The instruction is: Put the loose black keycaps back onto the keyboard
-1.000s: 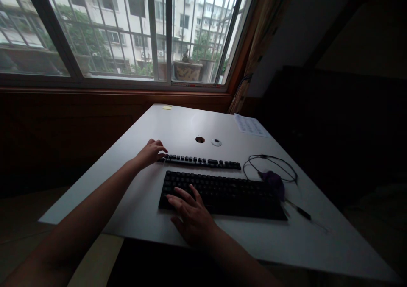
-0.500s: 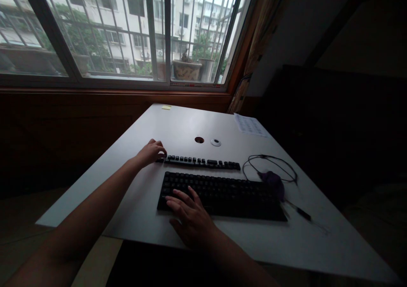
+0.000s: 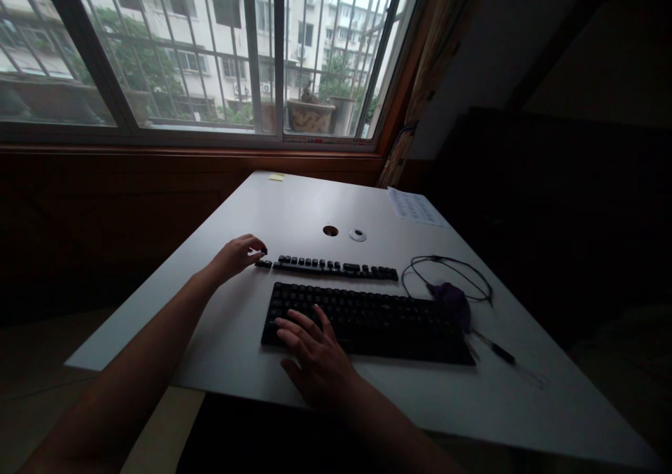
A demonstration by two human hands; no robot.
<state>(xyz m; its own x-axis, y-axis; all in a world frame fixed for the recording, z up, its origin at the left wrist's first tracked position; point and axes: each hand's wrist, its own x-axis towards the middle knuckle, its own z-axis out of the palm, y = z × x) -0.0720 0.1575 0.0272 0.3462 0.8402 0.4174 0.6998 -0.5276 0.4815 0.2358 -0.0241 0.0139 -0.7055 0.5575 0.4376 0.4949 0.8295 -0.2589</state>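
- Toward the left edge of the desk, the left hand is pinching one small black keycap between thumb and fingertips, narrowly.
- Nearer the front edge, the right hand is lying with fingers spread wide over the left end of the keyboard, gripping nothing visible.
- For good control, the step is probably calling for a light pinch on the cap's sides; its legend is showing too small to read.
- Just below the pinch, loose end caps are sitting at the left end of the keycap row; a low wrist is risking a knock there.
- Beyond the row, a round hole is lying open beside a white ring; a dropped cap could be rolling that way.
- Toward the right edge, a purple cloth is overlapping the keyboard's end, with a looped cable and a black-handled tool lying near.
- At the far corners, a yellow note and a printed sheet are obstructing nothing.
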